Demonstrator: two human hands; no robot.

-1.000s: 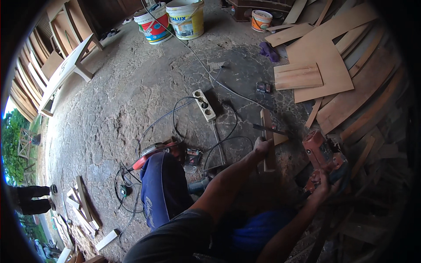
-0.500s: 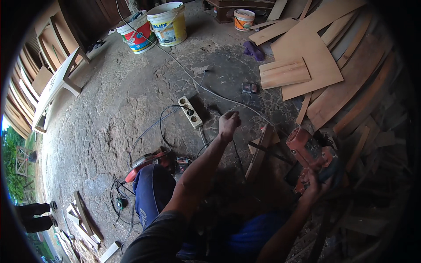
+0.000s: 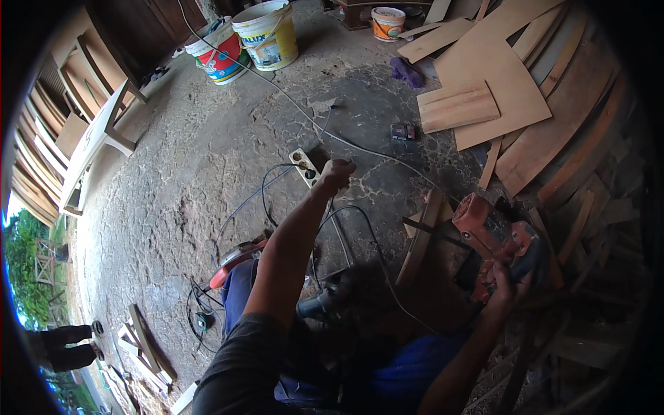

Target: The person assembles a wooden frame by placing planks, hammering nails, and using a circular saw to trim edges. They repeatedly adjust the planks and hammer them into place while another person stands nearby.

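My left hand (image 3: 337, 176) is closed beside the white power strip (image 3: 304, 167), above its near end. A black power cord (image 3: 366, 216) runs up beneath this hand, which appears to grip its end; a plug is hidden by the fingers. A black plug (image 3: 309, 174) sits in one of the strip's sockets. At the right, my right hand (image 3: 503, 285) wraps round the handle of a red power tool (image 3: 485, 228) with a rounded motor housing, held up off the floor. Its exact kind cannot be made out.
A red corded tool (image 3: 236, 261) lies by my left knee. A battery pack (image 3: 402, 131) and purple cloth (image 3: 407, 72) lie ahead. Boards (image 3: 460, 107) pile up at right; a wood strip (image 3: 420, 238) lies nearer. Buckets (image 3: 266, 38) stand far off. A person's legs (image 3: 66, 346) show left.
My left hand has moved left, closer to the power strip, and the black cord now loops out below it. The red power tool stays in my right hand. The view has shifted slightly.
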